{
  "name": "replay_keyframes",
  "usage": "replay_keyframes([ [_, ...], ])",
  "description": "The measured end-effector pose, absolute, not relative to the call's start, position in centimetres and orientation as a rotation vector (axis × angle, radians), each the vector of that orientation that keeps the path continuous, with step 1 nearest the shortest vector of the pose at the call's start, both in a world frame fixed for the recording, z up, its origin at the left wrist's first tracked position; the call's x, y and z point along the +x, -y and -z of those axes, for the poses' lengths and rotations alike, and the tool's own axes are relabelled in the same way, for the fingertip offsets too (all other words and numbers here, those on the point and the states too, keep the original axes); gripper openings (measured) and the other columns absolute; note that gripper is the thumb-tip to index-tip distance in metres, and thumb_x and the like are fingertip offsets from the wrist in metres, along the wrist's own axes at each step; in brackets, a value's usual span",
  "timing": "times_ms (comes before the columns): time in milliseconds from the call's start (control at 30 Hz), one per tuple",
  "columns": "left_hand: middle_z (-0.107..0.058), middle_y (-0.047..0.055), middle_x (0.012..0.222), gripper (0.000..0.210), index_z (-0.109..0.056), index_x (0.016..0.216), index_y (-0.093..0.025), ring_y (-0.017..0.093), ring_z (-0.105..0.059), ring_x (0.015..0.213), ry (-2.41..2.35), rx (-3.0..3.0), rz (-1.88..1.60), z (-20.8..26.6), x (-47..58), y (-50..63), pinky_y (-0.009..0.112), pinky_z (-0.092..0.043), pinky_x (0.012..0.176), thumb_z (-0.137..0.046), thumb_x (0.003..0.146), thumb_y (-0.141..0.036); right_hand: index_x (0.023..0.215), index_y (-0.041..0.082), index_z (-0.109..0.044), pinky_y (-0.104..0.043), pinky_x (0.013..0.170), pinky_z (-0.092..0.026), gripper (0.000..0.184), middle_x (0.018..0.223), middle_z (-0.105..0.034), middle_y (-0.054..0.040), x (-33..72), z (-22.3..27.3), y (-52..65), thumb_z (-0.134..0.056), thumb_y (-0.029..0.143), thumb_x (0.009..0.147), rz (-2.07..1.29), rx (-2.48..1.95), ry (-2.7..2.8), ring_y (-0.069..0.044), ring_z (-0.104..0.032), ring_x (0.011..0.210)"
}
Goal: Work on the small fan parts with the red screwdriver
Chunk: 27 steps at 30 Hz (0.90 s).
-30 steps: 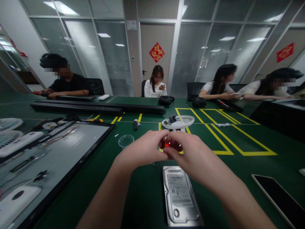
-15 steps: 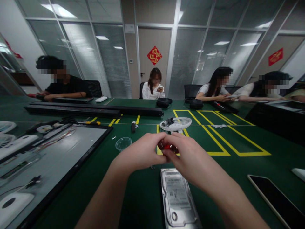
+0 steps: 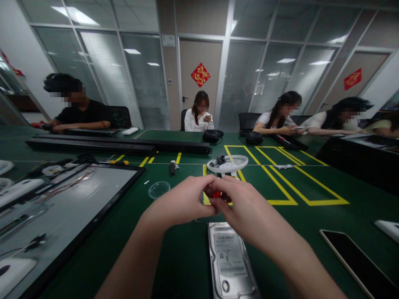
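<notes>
- In the head view, a small red object of unclear shape (image 3: 216,194) is being held above a green table (image 3: 183,265), at the middle of the scene.
- It is being pinched between the thumb and fingers of the bare right hand (image 3: 245,197).
- The bare left hand (image 3: 187,199) is being curved against the right one; its fingertips are being hidden, so whether they are clamped on the object cannot be told.
- On the near side, a silver rectangular metal hard drive with a pale label (image 3: 229,257) is lying flat, partly covered by the right forearm.
- Tiny dark metallic pieces (image 3: 197,221) are being seen near its far left corner.
- A round clear plastic cup (image 3: 158,190) is standing left of the left hand.
- Beyond the hands, small dark parts (image 3: 220,159) are being held in a round white slatted plastic dish (image 3: 240,164).
- To the near right, a flat black-screened phone with a pale edge (image 3: 358,261) is lying.
</notes>
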<state>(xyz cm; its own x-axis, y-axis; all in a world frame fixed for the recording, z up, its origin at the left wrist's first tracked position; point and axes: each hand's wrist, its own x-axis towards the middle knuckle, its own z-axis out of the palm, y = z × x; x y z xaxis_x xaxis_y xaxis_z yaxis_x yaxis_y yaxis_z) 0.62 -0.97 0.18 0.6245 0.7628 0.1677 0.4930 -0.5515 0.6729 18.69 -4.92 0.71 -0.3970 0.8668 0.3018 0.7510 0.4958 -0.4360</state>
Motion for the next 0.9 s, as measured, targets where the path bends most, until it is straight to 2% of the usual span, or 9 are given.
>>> replay_keyframes([
  [133,-0.073,0.004,0.111,0.035,-0.066,0.111,-0.02,0.021,-0.066,0.097,-0.987,2.284,-0.624,-0.07,0.64,0.89,0.031,-0.047,0.079,-0.068,0.077,-0.015,0.102,0.021,-0.065,-0.032,0.08,-0.044,0.022,0.107,-0.068,-0.0033,18.65,-0.79,5.09,-0.055,0.004,0.092,-0.367,-1.236,2.234,-0.018,-0.061,0.095],
  [300,-0.072,0.001,0.101,0.032,-0.065,0.105,-0.021,0.018,-0.063,0.085,-1.045,2.247,-0.602,-0.01,0.69,0.86,0.029,-0.045,0.071,-0.069,0.074,-0.017,0.108,0.023,-0.067,-0.035,0.079,-0.044,0.018,0.104,-0.065,-0.0039,18.53,-0.76,5.08,-0.064,0.015,0.093,-0.278,-1.354,2.22,-0.021,-0.061,0.092],
  [400,-0.072,0.001,0.105,0.033,-0.065,0.107,-0.021,0.019,-0.064,0.09,-1.025,2.248,-0.6,-0.1,0.68,1.02,0.03,-0.046,0.074,-0.071,0.074,-0.019,0.105,0.023,-0.067,-0.035,0.077,-0.043,0.017,0.099,-0.065,-0.0031,18.69,-0.66,5.03,-0.061,0.013,0.093,-0.273,-1.37,2.243,-0.02,-0.06,0.089],
  [533,-0.072,0.001,0.111,0.035,-0.065,0.11,-0.021,0.02,-0.065,0.099,-0.973,2.27,-0.623,-0.16,0.66,1.1,0.031,-0.047,0.082,-0.067,0.076,-0.015,0.106,0.023,-0.064,-0.033,0.078,-0.044,0.021,0.105,-0.067,-0.0036,18.81,-0.7,5.18,-0.056,0.009,0.093,-0.305,-1.317,2.238,-0.02,-0.061,0.093],
  [633,-0.073,0.002,0.11,0.036,-0.066,0.11,-0.021,0.02,-0.065,0.097,-0.98,2.258,-0.628,-0.04,0.69,0.93,0.031,-0.048,0.083,-0.066,0.074,-0.012,0.109,0.023,-0.064,-0.033,0.079,-0.045,0.018,0.106,-0.068,-0.0037,18.7,-0.79,5.23,-0.061,0.014,0.093,-0.302,-1.323,2.224,-0.02,-0.062,0.095],
  [767,-0.072,0.001,0.103,0.033,-0.065,0.106,-0.021,0.019,-0.064,0.088,-1.025,2.233,-0.595,0.05,0.71,0.85,0.03,-0.046,0.074,-0.068,0.074,-0.015,0.107,0.025,-0.066,-0.035,0.079,-0.045,0.014,0.1,-0.067,-0.0027,18.63,-0.78,5.03,-0.066,0.022,0.093,-0.28,-1.392,2.223,-0.021,-0.062,0.09],
  [900,-0.072,0.002,0.108,0.033,-0.066,0.108,-0.021,0.02,-0.064,0.092,-0.98,2.272,-0.616,-0.15,0.61,1.07,0.03,-0.046,0.078,-0.072,0.075,-0.019,0.105,0.024,-0.066,-0.034,0.08,-0.045,0.018,0.102,-0.067,-0.0028,18.76,-0.69,5.03,-0.06,0.012,0.093,-0.297,-1.362,2.244,-0.02,-0.062,0.091],
])
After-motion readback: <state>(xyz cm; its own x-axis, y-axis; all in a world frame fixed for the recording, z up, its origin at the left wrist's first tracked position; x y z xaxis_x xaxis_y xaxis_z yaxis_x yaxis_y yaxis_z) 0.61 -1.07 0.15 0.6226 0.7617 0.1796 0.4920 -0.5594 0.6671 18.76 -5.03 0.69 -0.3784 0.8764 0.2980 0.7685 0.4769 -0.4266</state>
